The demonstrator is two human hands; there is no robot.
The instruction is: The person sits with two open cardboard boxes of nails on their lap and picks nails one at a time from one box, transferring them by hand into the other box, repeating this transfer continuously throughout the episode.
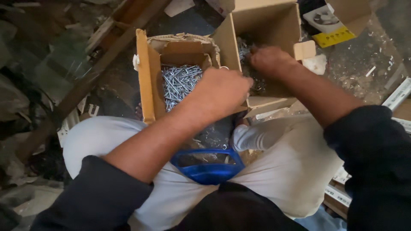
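- Floor (368, 64) around the seated person was dark, dusty and littered with scraps, with wooden slats (92, 72) lying diagonally at the upper left.
- Knees in pale trousers (295, 167) framed the work area, the person's dark sleeves coming in from both lower corners.
- Right-hand cardboard box (265, 21) stood open just beyond the right knee, its flaps up; its contents were a dim tangle of small metal pieces, hard to make out.
- Left-hand cardboard box (147, 81), torn along its top edge, touched the other box and held a heap of bright steel nails (180, 81), lying loosely crossed.
- Blue plastic tub (208, 169) sat between the knees, near the body, with a few small bits inside.
- Left hand (220, 92) hovered knuckles-up at the near edge of the nail box; it looked curled, but whether it held anything could not be told, since the fingers were turned away.
- Right hand (270, 59) reached down into the right-hand box, fingers buried among the metal pieces, so its grip could not be told either.
- Nails themselves looked stiff, smooth and sharp-tipped; singly light, heavy by the handful, and apt to slip or prick. Pinching a small bunch across the shanks, points facing away from the palm, seemed the safest hold.
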